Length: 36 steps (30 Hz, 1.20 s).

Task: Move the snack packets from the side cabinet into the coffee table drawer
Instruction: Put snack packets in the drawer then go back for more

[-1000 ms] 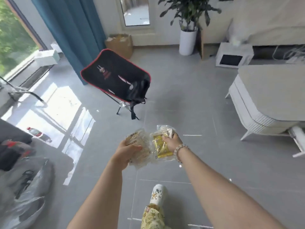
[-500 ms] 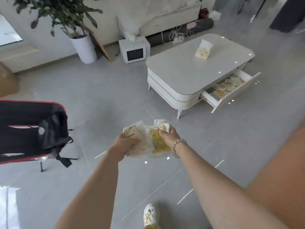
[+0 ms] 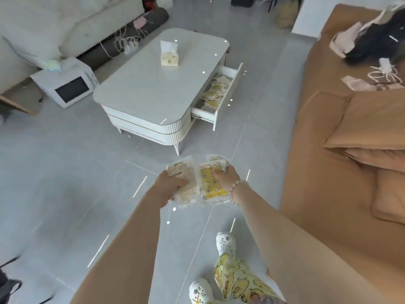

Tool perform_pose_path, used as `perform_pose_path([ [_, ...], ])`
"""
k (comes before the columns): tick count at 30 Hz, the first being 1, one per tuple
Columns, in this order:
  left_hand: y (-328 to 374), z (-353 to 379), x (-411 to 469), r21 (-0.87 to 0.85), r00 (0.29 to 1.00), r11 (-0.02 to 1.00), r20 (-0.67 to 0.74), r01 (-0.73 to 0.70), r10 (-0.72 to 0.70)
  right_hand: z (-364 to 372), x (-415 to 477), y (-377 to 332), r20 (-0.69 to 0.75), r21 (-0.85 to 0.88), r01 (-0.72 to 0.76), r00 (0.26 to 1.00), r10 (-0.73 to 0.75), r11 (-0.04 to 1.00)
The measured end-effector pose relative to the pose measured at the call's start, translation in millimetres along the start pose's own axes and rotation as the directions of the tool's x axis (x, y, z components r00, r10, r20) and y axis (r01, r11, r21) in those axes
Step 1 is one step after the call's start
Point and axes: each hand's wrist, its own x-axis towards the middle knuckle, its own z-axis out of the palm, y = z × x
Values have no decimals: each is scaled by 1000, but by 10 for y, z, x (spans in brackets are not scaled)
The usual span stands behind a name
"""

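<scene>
- Here, our left hand [image 3: 169, 185] and right hand [image 3: 223, 177] are side by side in front of us, above the grey tiled floor [image 3: 65, 172]. Each is clamped on its own share of the snack packets [image 3: 192, 191].
- Our left hand grips the pale bundle [image 3: 182, 172] of clear wrappers, fingers curled round its near edge.
- Our right hand pinches the yellow-printed bundle [image 3: 209, 186] from above, and the two bundles touch between the hands.
- A beaded bracelet [image 3: 235, 186] circles our right wrist.
- Ahead of the hands, well apart from them, stands the low white worktop [image 3: 153, 88].
- Its drawer [image 3: 229, 95] is pulled out on the side nearer our right hand, and stored packets [image 3: 213, 93] already lie inside it.
- On the far part of the worktop a tissue pack [image 3: 169, 57] stands upright with a sheet sticking out of the top.
- Ahead and to the left of our left hand, a white microwave [image 3: 70, 84] sits on the floor just beside the worktop.
- To the right of our right hand runs a tan sofa [image 3: 328, 183] with cushions.
- Below the hands, our white clogs [image 3: 225, 243] rest on the floor.
</scene>
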Motion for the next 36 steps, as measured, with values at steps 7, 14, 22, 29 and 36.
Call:
perform_pose_path([
  [7,389,488,615,94,996,996,88,10,-18,-449,579,-92,-43,31,-55,997,57,998],
  [14,979,1039,1371,161,993,986,100,44,-61,-942,1357,-408,-61,68,-100,993,104,993],
  [22,1659,1592,2187,182,994,982,82,52,-68,-1543,2240,-995,-75,71,-63,995,69,995],
  [29,2181,1863,2696,225,992,974,110,33,-59,-1796,2733,-1364,-84,150,-67,993,81,986],
  [36,2652,1977,3459,241,987,970,150,22,-59,-2042,3347,-1875,-81,104,-76,993,85,992],
])
